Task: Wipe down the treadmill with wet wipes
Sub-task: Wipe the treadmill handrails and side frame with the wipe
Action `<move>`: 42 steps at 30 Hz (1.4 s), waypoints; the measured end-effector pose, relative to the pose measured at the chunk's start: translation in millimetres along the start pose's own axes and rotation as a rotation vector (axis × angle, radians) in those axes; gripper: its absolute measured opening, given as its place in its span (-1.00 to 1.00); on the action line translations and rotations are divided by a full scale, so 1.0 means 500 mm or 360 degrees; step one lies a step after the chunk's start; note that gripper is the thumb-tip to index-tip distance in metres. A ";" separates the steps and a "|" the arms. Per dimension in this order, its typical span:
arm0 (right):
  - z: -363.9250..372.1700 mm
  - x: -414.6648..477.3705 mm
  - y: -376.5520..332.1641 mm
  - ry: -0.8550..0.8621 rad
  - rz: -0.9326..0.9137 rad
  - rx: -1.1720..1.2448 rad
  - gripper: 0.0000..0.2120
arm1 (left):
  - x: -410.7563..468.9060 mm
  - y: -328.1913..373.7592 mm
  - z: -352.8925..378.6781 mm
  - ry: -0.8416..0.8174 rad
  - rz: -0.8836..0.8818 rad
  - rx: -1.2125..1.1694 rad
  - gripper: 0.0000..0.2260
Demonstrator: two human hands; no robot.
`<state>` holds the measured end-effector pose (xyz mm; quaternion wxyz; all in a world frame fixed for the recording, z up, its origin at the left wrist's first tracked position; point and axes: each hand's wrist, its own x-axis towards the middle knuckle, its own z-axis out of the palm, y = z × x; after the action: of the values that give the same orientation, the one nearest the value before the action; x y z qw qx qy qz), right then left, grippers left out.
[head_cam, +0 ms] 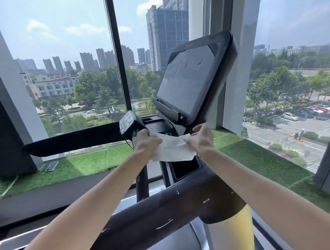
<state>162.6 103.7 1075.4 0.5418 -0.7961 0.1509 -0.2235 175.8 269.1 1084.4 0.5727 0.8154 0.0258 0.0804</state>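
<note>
A white wet wipe (172,149) is held taut at the centre of the frame, pinched at its left edge by the left hand (147,142) and at its right edge by the right hand (200,140), fingers and thumbs curled onto the sheet. Its long axis runs left to right across the picture, roughly level, its broad face turned toward the camera and its lower edge hanging free. The stretch between the two hands suggests the sheet is being spread flat so that a full face can meet the machine; no part of it touches the treadmill yet.

Just below the wipe lies the open console tray (186,169); above and to the right the dark, tilted screen (192,82) shows faint smears, a likely first target. A small control pod (127,122) sits just left of the left hand, with the side handrail (73,140) reaching toward the left edge. The scuffed front bar (163,209) crosses the lower frame beneath both forearms. A phone (52,166) lies on the artificial grass (90,163) at lower left, by the window.
</note>
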 end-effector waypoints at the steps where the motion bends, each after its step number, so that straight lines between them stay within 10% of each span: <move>1: 0.005 -0.006 -0.001 0.0025 -0.0057 0.0015 -0.62 | -0.005 0.003 0.004 0.0078 0.0106 0.0126 -0.89; 6: 0.038 -0.040 -0.012 0.0020 -0.0356 0.0134 -0.64 | -0.030 0.015 0.030 0.0166 0.0394 0.0378 -0.85; 16: 0.006 -0.068 -0.010 -0.0086 -0.0390 0.0422 -0.65 | -0.003 0.011 0.006 -0.0161 0.0044 -0.0216 -0.96; 21: -0.054 -0.056 -0.033 -0.0316 -0.0123 0.0558 -0.48 | 0.024 -0.018 -0.071 -0.1039 -0.0282 -0.0424 -0.67; 26: -0.083 -0.058 -0.056 -0.0587 0.0125 0.0802 -0.49 | -0.007 -0.026 -0.058 -0.1543 -0.0126 -0.0469 -0.81; 30: -0.086 -0.061 -0.011 -0.0622 0.0687 0.1569 -0.37 | -0.014 -0.027 -0.013 -0.1391 -0.0070 -0.0794 -0.71; 34: -0.054 -0.078 0.037 -0.0876 0.0720 0.1271 -0.41 | -0.008 -0.033 0.022 -0.0997 -0.0103 -0.0578 -0.79; 42: -0.050 -0.017 0.070 -0.0359 0.0460 0.0769 -0.55 | 0.006 -0.025 0.077 -0.0577 0.0151 -0.0173 -0.94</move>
<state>142.3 75.0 1049.3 0.7550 -0.6342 0.1439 -0.0836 185.4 238.3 1060.0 0.6067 0.7847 -0.1206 -0.0396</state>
